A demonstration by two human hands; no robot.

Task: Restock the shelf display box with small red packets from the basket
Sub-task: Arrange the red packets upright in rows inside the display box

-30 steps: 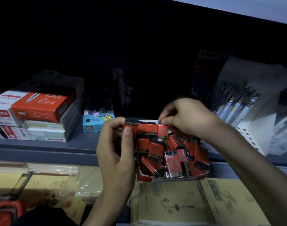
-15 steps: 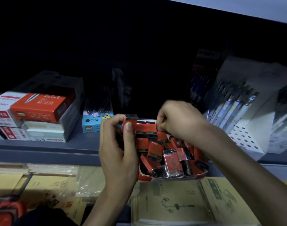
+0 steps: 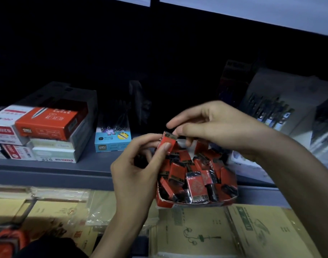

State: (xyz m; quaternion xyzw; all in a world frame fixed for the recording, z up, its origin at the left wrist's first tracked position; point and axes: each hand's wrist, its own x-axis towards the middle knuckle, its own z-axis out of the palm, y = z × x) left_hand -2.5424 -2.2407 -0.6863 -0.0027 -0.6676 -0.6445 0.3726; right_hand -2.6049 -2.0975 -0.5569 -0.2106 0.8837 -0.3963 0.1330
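A red display box [image 3: 194,203] sits on the shelf edge, filled with several small red and black packets [image 3: 195,185] lying jumbled. My left hand [image 3: 137,174] holds a small stack of red packets [image 3: 166,141] upright at the box's back left corner, thumb pressed on the front one. My right hand [image 3: 211,127] hovers just above and to the right, its thumb and forefinger touching the top of that stack, other fingers spread. The basket is only partly seen, as an orange shape [image 3: 5,241] at the bottom left.
Stacked red and white boxes [image 3: 46,127] stand on the grey shelf [image 3: 53,166] at left, a blue box of pens [image 3: 113,140] beside them. A white pen display [image 3: 276,112] is at right. Brown paper packs [image 3: 215,233] lie on the lower level.
My right hand has lifted out of the box and opened its fingers above the stack. My left hand has tipped the held packets up slightly. The view has shifted a little.
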